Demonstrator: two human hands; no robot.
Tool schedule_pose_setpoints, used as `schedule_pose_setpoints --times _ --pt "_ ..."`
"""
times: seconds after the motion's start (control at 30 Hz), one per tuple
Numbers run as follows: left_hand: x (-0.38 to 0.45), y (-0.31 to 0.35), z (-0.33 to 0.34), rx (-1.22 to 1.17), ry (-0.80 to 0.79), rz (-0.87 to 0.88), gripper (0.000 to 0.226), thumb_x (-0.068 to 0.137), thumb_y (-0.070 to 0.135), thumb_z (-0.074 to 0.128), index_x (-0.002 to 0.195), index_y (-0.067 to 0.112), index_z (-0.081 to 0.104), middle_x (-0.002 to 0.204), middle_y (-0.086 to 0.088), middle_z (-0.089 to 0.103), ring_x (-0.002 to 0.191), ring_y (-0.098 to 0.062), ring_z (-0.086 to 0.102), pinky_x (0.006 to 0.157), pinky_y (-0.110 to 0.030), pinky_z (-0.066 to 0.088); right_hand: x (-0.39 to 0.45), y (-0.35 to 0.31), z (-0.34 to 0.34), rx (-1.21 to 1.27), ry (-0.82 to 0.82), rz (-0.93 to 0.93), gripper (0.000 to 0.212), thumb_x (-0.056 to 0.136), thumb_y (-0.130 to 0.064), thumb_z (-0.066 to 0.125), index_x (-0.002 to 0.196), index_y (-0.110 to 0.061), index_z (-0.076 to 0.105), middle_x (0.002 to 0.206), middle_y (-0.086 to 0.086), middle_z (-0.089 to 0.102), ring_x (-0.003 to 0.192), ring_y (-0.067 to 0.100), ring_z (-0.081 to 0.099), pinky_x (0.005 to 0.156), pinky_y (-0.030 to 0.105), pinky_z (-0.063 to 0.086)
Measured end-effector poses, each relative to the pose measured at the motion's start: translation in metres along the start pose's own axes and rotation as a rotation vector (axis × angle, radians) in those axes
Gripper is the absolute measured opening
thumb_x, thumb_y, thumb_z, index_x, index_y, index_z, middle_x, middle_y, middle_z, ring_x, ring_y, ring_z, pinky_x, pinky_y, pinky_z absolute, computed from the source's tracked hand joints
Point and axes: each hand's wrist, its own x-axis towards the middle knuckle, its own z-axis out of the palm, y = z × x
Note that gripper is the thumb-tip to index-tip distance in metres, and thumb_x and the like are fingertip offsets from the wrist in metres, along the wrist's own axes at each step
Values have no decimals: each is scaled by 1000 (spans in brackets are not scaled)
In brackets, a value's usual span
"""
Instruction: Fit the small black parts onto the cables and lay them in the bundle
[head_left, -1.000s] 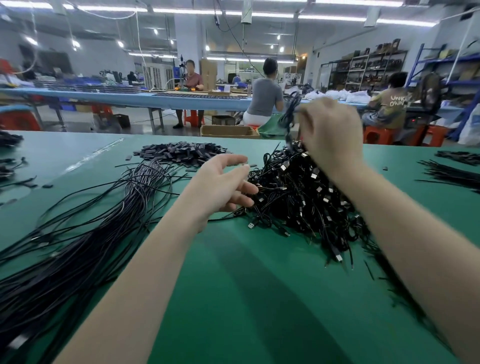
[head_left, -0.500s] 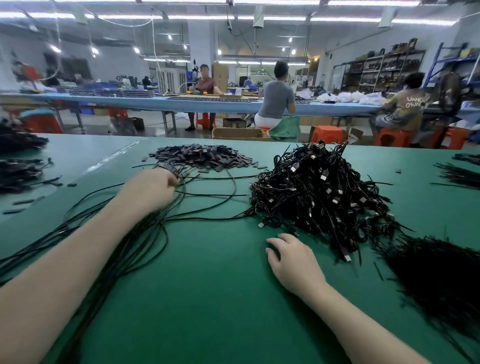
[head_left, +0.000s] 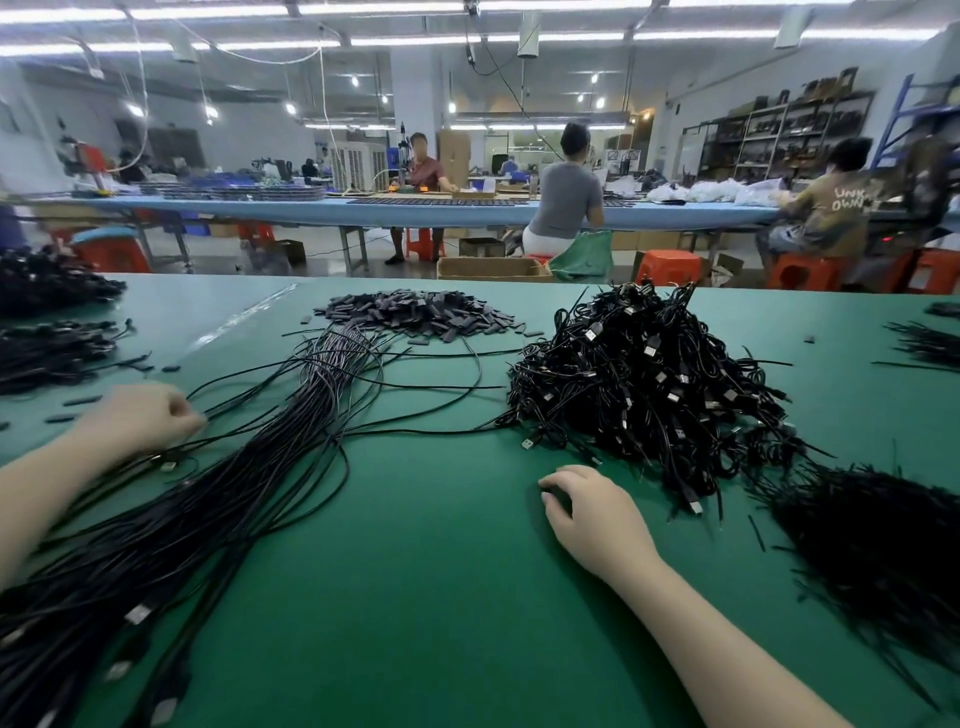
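On the green counter (head_left: 415, 597) I note the laid-out bundle (head_left: 218, 499) at left, with the heap of small black parts (head_left: 415, 316) beyond it. My left hand (head_left: 140, 418) is clenched, pinching a cable (head_left: 332, 392) beside the bundle. My right hand (head_left: 592, 512) rests loosely curled, grasping nothing, just short of the tangled cable pile (head_left: 649, 384).

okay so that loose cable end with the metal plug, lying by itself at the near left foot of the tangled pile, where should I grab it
Pinch the USB plug by its black body behind the metal tip, coming from the near side with the right hand. It juts clear of the tangled pile, flat on the mat.
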Motion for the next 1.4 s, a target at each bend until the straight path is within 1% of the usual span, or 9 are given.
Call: schedule_pose_setpoints --times 0.2,0.3,0.47,0.6,0.7,0.87,1.07,1.27,1.4 --pt "-6 69 -101 -680 588 90 43 97 49 41 111 13 61 104 -15 65 85 -27 59 76 -39 48 0 -12 -11 156 154 -10 27 93 -22 56 120 -22 63 121 -7 60 98 8 57 86 24 46" --pt "-37 139 -138 -891 688 344 36 99 37 47 114 8 64 105 -7 65 83 -11 53 69 -14 42 10 -34 -46 355 424 -108 35 92 -18 60 127 -20 58 121 -7 57 106 3 52 95 26 45" --pt "-109 245 -136 -925 222 889 12 94 31 57 90 30 68 66 12 63 49 1 43 46 -9 37 30 -83 -123 561 487 -284 57 92 -43 55 142 -38 28 139 -25 35 132 -4 34 108 16 31" --pt "-127 288 -92 -982 -19 848 16 94 22 58 87 18 72 62 5 60 51 -9 48 56 -23 43 35 -72 -157 472 276 -212 20 92 -48 50 110 -41 54 93 -17 67 83 -1 61 72 21 51" --pt "-124 287 -64 -1101 -181 768 12 95 28 56 95 21 65 58 18 56 51 3 48 55 -18 38 35 -48 -158 301 70 -50 21 87 -50 56 86 -31 64 56 -14 59 48 3 53 44 15 41" --pt "-110 259 -52 -974 -502 807 8 95 25 57 95 18 62 63 11 55 59 -6 51 59 -20 47 36 -18 -172 717 44 97 20 91 -32 61 76 -24 70 46 -11 40 41 6 31 40 17 27" --pt "-83 220 -62 -1062 -422 623 16 91 22 60 91 28 75 71 7 64 59 -5 55 56 -17 48 35 17 -189 561 369 323 13 91 -31 61 86 -21 67 54 -7 43 43 6 36 45 23 35" --pt "-97 228 -69 -1032 -162 741 10 83 29 71 91 31 77 76 8 73 59 0 59 55 -12 48 25 -21 -184 210 -344 40 29 74 -53 69 101 -43 64 78 -11 69 66 5 65 64 19 54" --pt "-110 240 -75 -1316 -223 650 24 70 26 79 93 23 74 76 1 74 61 -5 62 55 -15 49 24 -59 -160 528 -314 -62 28 93 -47 48 98 -28 68 57 -8 58 47 8 50 46 20 42"
